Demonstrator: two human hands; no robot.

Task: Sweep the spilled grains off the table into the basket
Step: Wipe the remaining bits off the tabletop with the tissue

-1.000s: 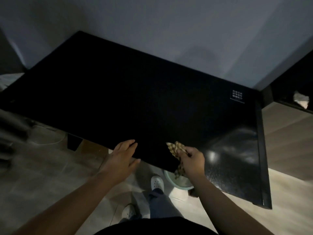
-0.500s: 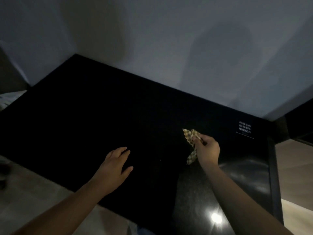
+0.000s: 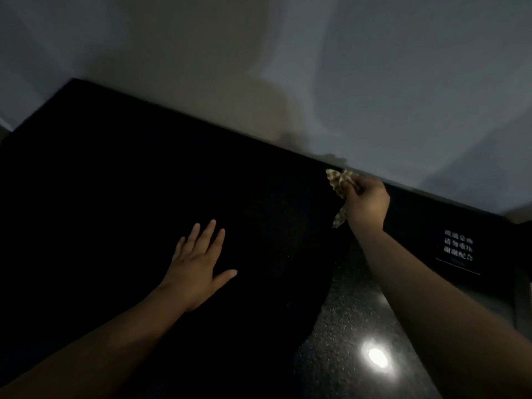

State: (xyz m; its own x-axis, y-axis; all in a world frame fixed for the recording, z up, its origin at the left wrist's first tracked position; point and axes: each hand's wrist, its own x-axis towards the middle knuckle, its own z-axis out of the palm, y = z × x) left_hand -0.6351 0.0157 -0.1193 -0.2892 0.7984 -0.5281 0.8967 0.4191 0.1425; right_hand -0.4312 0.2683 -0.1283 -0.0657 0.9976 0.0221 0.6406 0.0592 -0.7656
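The right hand grips a checked cloth at the counter's far edge, so the sweep probably pulls toward its near edge. The left hand lies flat mid-counter, released.

Black glossy table: level. Tan patterned cloth: crumpled, gripped in right hand at table's far-right edge.
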